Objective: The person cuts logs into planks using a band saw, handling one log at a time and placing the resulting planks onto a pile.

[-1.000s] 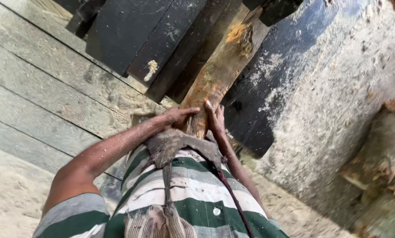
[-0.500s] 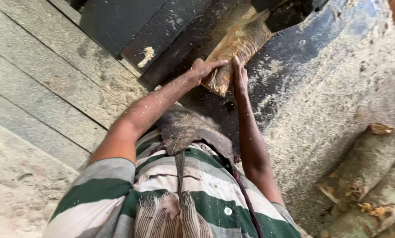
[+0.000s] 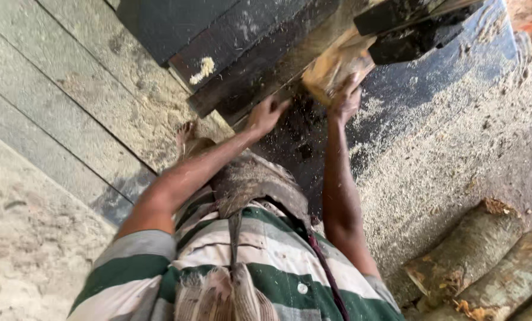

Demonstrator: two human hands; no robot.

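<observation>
Head view: right hand (image 3: 344, 102) pressed against end of wood block (image 3: 336, 66), fingers wrapped loosely on it. Left hand (image 3: 266, 115) open, flat on dark bench (image 3: 242, 41) just beside block. Logs (image 3: 474, 249) well below block, amid sawdust (image 3: 432, 172).

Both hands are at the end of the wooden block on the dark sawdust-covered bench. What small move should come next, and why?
Probably ease the left hand back: it rests flat on the bench beside the wooden block, while the right hand alone presses the block's end.
</observation>
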